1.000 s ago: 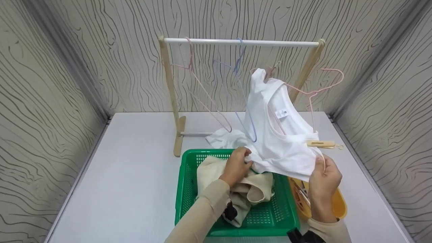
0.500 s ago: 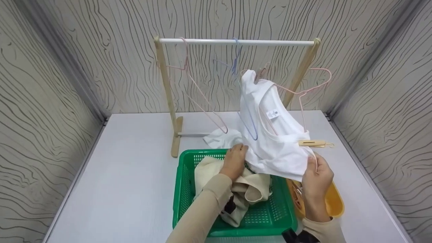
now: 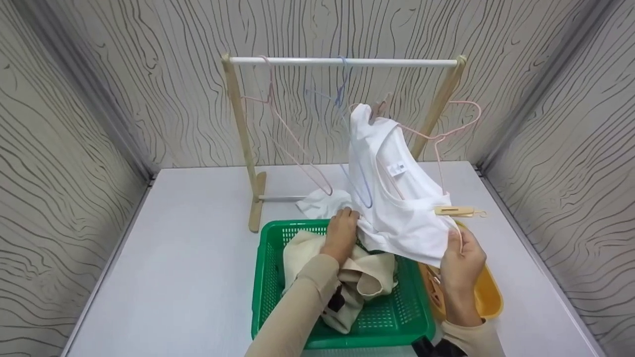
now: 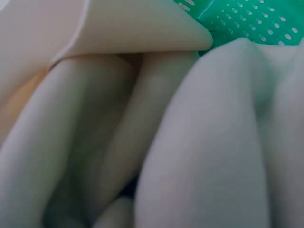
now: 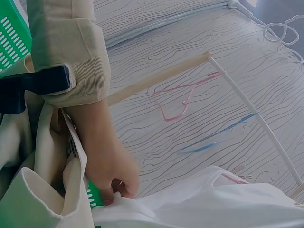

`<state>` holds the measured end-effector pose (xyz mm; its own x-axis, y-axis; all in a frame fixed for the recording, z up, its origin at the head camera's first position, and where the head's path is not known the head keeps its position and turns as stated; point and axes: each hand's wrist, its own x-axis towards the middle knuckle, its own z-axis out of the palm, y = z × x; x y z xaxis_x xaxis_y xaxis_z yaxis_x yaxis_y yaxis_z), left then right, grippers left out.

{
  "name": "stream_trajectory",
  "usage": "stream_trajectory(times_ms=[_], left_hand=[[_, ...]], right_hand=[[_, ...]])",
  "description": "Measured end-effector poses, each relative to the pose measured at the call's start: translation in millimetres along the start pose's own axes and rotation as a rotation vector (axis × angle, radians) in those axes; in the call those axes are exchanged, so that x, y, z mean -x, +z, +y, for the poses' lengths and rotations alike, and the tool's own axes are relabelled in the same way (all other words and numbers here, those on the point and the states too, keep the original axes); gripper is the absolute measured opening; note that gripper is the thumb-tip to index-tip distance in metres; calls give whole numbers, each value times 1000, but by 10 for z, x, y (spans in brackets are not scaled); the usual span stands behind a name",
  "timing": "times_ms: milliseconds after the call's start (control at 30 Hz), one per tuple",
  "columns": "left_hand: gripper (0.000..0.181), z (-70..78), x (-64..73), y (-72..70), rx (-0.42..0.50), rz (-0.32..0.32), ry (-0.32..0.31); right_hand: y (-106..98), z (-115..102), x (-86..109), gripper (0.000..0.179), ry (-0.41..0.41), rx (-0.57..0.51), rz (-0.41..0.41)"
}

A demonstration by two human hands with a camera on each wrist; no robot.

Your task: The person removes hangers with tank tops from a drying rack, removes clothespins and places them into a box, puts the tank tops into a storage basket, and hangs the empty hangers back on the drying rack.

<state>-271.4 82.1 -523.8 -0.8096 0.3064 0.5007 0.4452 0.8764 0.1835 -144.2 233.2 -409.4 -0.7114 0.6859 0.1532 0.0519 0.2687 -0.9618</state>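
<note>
A white sleeveless top hangs tilted on a pink hanger, whose hook points right, off the rail. One wooden clothespin clips its near shoulder, and another clothespin sits at the far shoulder. My right hand pinches the top's right edge below the near clothespin. At the basket's far rim, my left hand grips the top's lower fabric; the right wrist view shows the thumb and fingers of this left hand pinching white cloth. Beige cloth fills the left wrist view, hiding the hand.
Beneath my left arm, a green basket holds beige clothing. A yellow tray with wooden clothespins stands beside it. Behind is a rack with a white rail, carrying a pink hanger and a blue hanger.
My left hand has shifted slightly forward and left along the top's lower fabric. The top, its hanger and my right hand have moved a little left. The head view has also shifted slightly.
</note>
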Motion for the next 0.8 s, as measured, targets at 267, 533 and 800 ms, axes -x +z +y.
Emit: stream_trajectory(times_ms=[267, 533, 800], left_hand=[[14, -59, -56, -180, 344, 39, -140], [17, -51, -107, -432, 607, 145, -260], [17, 19, 52, -649, 623, 234, -135]], right_hand=[[-3, 25, -23, 36, -5, -65, 8], [-17, 68, -34, 37, -6, -82, -4], [-76, 166, -53, 39, 18, 14, -18]])
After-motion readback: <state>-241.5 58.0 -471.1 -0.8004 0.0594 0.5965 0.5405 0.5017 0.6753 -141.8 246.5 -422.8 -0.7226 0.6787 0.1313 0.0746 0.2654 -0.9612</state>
